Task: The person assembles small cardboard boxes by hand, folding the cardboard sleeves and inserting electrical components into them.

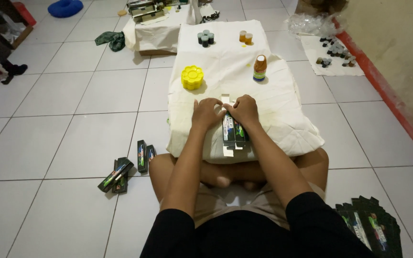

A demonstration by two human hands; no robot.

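A flat dark cardboard box with white end flaps lies on a low table draped in a white cloth. Both of my hands press on its far end. My left hand sits at the box's upper left, fingers bent down on the flap. My right hand covers its upper right, touching my left hand. A small white flap sticks out just beyond my fingers. My crossed legs are under the table's near edge.
On the cloth stand a yellow flower-shaped palette, an orange-capped bottle, dark jars and orange jars. Folded dark boxes lie on the tiles at left. A stack of flat boxes is at right.
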